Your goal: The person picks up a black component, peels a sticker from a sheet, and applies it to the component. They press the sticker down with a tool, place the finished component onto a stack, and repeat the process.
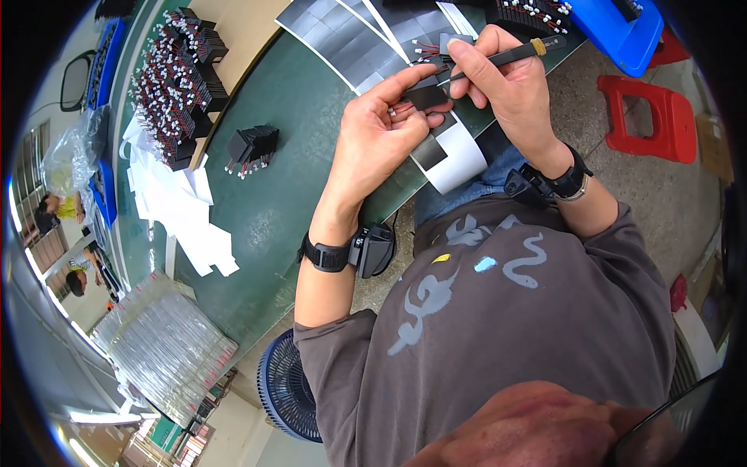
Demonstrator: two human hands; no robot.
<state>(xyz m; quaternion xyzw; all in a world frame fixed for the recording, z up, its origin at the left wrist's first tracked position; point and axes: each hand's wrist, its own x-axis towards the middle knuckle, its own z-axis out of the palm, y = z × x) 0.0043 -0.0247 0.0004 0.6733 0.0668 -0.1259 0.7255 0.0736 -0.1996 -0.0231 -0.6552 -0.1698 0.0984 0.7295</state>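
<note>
My left hand [372, 132] is closed on a small flat black block [426, 96], held between thumb and fingers, with red wires and white plugs by the palm. My right hand [510, 82] grips dark tweezers [515, 54] with a yellowish band wound round them. Their tip comes close to the block's upper edge; whether it touches, I cannot tell. Below the hands, a white backing sheet with black rectangles [461, 156] curls over the table edge. More sheets of dark rectangles [331, 40] lie just beyond my left hand. A few wired pieces [424, 51] sit behind the fingers.
Stacked black blocks with wires [180, 86] fill the far left; a smaller stack [253, 145] stands on the green table [268, 202]. White paper strips [175, 206] lie left. A blue bin [622, 35] and red stool [650, 121] are right, a fan [288, 385] below.
</note>
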